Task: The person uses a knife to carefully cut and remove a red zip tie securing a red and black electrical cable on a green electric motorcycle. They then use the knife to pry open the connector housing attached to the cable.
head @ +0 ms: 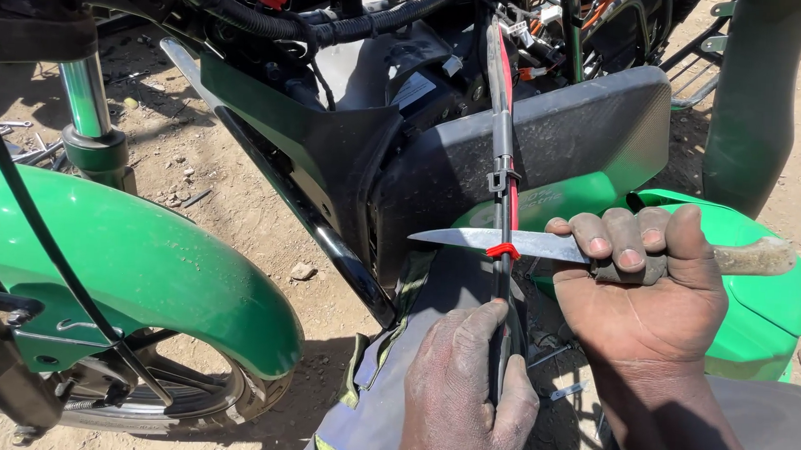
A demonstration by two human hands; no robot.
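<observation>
My right hand grips the worn handle of a knife, blade pointing left and lying across a black and red cable bundle. A curl of red insulation sits at the blade's edge. My left hand is closed around the lower end of the same cable bundle, holding it taut and upright. A black cable tie clamps the bundle just above the blade. The cables run up into the wiring of a green motorcycle.
A green front fender covers the wheel at the left, with a chrome fork tube above. A grey side panel and a green body panel stand behind the hands. Sandy ground with small stones lies below.
</observation>
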